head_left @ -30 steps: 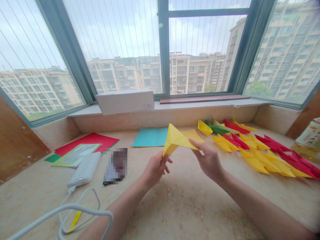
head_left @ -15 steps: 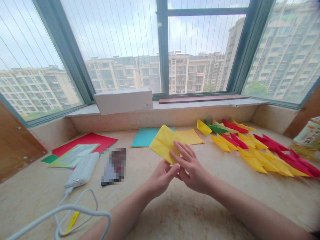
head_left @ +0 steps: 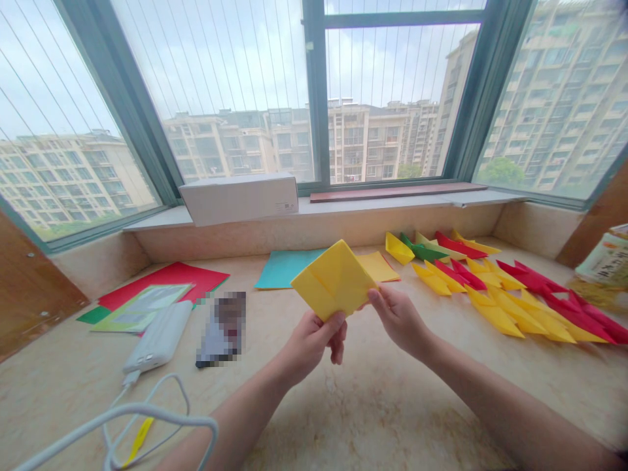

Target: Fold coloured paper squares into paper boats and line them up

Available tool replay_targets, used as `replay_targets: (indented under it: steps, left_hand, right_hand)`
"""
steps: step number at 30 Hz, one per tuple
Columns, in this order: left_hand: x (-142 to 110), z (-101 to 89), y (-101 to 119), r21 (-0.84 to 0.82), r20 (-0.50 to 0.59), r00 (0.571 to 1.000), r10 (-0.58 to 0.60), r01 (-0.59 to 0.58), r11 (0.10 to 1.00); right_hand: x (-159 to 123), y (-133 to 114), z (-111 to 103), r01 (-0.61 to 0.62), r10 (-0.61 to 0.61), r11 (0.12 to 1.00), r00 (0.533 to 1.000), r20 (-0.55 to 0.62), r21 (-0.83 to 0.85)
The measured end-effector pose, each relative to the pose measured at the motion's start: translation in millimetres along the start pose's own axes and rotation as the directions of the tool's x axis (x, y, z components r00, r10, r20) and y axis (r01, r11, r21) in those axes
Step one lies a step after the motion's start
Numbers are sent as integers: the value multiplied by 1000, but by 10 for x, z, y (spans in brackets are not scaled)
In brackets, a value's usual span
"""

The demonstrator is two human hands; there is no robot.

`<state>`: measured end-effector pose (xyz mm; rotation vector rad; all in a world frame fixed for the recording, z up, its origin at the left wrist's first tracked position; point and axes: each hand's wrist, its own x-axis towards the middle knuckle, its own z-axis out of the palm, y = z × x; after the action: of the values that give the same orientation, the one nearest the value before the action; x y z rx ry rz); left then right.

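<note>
So your pale bench (head_left: 353, 415) is stretching out under everything. A bunch of folded paper boats (head_left: 523, 315) is sitting off to the right of your right grip (head_left: 405, 324), and a blue sheet (head_left: 284, 269) is lying just beyond your left grip (head_left: 307, 343). Both grips are pinching tight on the yellow folded paper (head_left: 336, 278), left at its bottom corner, right at its right corner, and they're holding it up off the bench. A white power bank (head_left: 159, 337) is lying well left of the left grip.

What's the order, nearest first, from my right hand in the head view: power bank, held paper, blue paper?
1. Held paper, touching the right hand.
2. Blue paper, farther back, to the left.
3. Power bank, far left.
</note>
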<state>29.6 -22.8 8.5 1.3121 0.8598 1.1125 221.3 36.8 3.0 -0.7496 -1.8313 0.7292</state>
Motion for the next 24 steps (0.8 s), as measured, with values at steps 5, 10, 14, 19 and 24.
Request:
replay_targets:
  steps: [5,10,14,19,24]
  left_hand:
    - [-32,-1,-27,-47,5,999,-37,37,998]
    - [-28,2,-18,-171,36,998,-59,64,983]
    - [-8,-19,-7,-79,16,994,-107,108,991]
    - [2,-55,-36,32,55,988,-146,145,989]
    - [-2,-63,-12,128,9,987,-159,157,979]
  right_hand:
    - [5,-97,-9,-98,72,981,986,152,168]
    - [25,-94,-7,-139,106,973,978,180,186]
    - [34,-60,2,-158,110,957,974,200,243]
    - [15,-34,8,-203,172,957,972,160,208]
    - [16,-38,-7,-224,188,949,968,168,224]
